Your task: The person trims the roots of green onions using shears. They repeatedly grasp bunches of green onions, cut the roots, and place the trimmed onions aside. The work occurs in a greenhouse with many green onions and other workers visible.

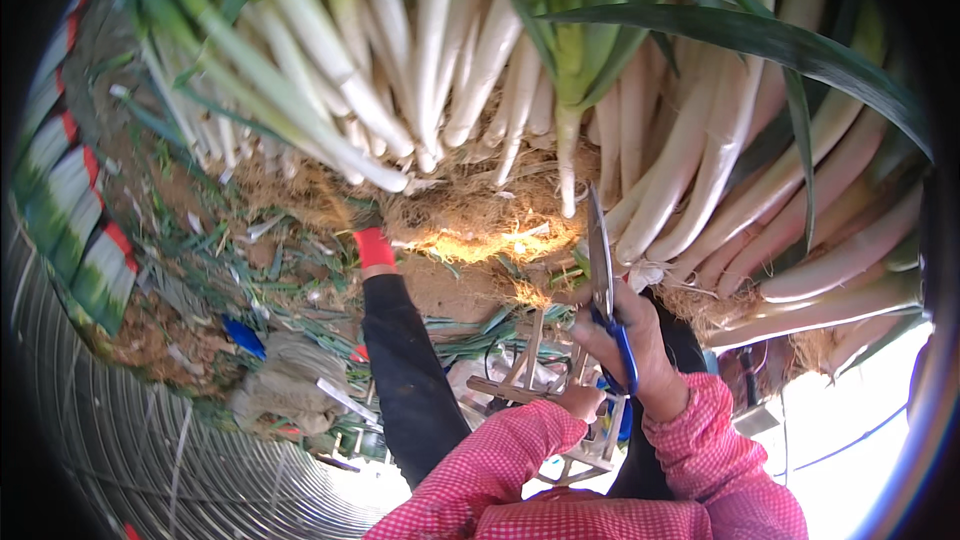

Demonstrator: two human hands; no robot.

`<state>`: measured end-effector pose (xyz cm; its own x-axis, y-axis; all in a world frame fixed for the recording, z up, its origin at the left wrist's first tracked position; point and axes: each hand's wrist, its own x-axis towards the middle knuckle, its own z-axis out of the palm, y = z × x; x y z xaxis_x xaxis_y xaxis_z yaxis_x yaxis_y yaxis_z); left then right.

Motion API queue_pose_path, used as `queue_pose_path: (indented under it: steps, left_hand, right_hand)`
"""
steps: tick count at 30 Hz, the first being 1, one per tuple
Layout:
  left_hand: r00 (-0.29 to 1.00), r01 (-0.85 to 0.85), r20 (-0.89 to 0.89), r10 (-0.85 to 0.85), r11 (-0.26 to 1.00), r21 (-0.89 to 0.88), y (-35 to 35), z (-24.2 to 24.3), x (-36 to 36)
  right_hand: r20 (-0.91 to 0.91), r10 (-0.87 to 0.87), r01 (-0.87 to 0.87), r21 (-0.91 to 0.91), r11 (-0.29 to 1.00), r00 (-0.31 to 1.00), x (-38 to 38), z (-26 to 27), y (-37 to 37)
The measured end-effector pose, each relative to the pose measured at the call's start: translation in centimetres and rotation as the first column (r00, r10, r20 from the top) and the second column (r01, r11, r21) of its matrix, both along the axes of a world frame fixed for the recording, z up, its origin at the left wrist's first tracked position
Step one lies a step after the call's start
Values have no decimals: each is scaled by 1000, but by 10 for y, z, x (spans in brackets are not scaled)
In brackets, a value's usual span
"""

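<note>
My right hand (pixel 637 337) holds a pair of scissors (pixel 602 255) with blue handles, blades pointing away from me toward the leeks. Lower down, the fingers of my left hand (pixel 581 401) are curled at the frame of a small wooden stool (pixel 510 390), which is partly hidden by my sleeve. Across the upper view lies a long heap of leeks (pixel 367 105) with white stems, green leaves and root ends facing me. One leek (pixel 568 135) with spread leaves rests on top, its tip near the scissor blades but apart from them.
Matted roots (pixel 480 202) lie along the heap's near edge. My leg (pixel 409 367) in dark trousers and a red sock stands left of the stool. Leaf trimmings (pixel 277 270) litter the soil. A brown sack-like bundle (pixel 289 382) and a printed green-and-white sheet (pixel 97 262) are at left.
</note>
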<state>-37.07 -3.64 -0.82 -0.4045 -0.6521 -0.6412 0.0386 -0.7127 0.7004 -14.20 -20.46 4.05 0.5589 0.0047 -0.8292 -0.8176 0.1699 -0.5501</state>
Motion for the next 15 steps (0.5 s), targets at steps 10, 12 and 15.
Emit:
queue_pose_path:
  steps: [10,12,15]
  left_hand:
    - [818,-292,465,339,941,-173,-7,-38,-52]
    - [741,-228,575,345,936,-268,4,-42,-55]
    - [732,-285,580,357,934,-216,17,-47,-52]
  right_hand:
    - [-39,243,-246,-145,958,969,-33,10,-16]
    - [28,308,-297,-196,935,951,-15,12,-18]
    - [112,348,-305,-287,908,931,8,26,-14]
